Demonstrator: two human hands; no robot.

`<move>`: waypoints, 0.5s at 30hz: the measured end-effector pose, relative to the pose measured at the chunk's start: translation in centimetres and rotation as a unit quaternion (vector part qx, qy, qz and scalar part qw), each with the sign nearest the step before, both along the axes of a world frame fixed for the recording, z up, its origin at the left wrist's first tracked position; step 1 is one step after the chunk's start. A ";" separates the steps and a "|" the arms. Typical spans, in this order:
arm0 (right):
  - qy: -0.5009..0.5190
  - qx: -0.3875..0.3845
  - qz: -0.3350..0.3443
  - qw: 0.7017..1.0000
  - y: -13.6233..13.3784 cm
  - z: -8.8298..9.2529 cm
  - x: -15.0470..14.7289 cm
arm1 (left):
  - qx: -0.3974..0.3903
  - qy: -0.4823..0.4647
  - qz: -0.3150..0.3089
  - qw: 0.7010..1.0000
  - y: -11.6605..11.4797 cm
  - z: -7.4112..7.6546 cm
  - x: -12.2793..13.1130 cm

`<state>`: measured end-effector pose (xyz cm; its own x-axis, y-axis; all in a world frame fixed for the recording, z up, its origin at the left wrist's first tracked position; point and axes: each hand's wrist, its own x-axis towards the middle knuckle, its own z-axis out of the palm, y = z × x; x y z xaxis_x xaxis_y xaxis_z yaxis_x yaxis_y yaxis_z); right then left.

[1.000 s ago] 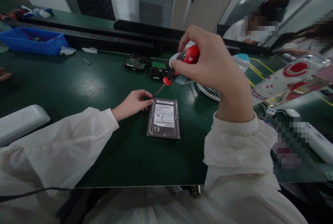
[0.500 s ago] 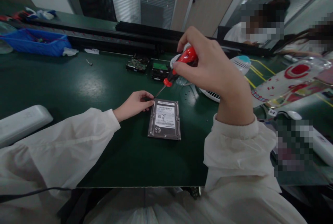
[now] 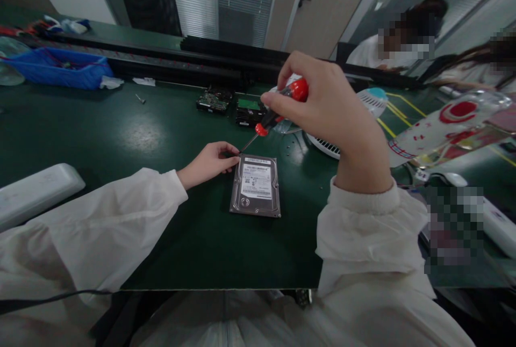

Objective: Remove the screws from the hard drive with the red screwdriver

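Observation:
A silver hard drive [image 3: 257, 186] with a white label lies flat on the green table in front of me. My left hand [image 3: 213, 163] has its thumb and fingers closed at the drive's far left corner, gripping the edge there. From above, my right hand [image 3: 322, 94] is wrapped around the handle of a red and black screwdriver [image 3: 262, 130], which slants down to the left. Its tip meets that same corner beside my left fingertips. Whether the tip sits in a screw is too small to make out.
Two more hard drives, one with its circuit board [image 3: 215, 99] showing and one with a green patch [image 3: 249, 104], lie beyond. Small screws [image 3: 288, 147] are scattered rightward. A blue bin [image 3: 60, 67], a white fan [image 3: 324, 145], a bottle [image 3: 447, 127] and two people are around.
My right hand's fingers have shifted on the screwdriver handle, the thumb reaching further left. The left hand and the hard drive stay in place.

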<state>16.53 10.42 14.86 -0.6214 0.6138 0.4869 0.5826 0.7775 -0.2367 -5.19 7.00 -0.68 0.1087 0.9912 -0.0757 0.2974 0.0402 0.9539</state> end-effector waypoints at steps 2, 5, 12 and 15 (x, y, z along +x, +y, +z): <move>-0.001 0.013 0.007 1.000 0.0 0.0 0.0 | -0.002 -0.001 -0.002 1.000 0.0 0.1 0.0; -0.012 0.019 0.002 1.000 0.0 -0.2 0.0 | -0.005 0.000 -0.003 1.000 0.0 0.1 0.0; -0.018 0.010 -0.029 0.999 0.2 -0.2 0.1 | 0.006 0.004 -0.009 1.000 0.1 -0.4 -0.2; -0.018 0.000 -0.001 1.000 0.1 -0.1 0.3 | 0.005 0.010 -0.013 1.000 0.2 -0.6 -0.4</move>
<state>16.79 10.56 14.76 -0.6380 0.6152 0.4632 0.5922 0.7764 -0.2156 -5.62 7.16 -1.24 0.1323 0.9889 -0.0678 0.3180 0.0224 0.9478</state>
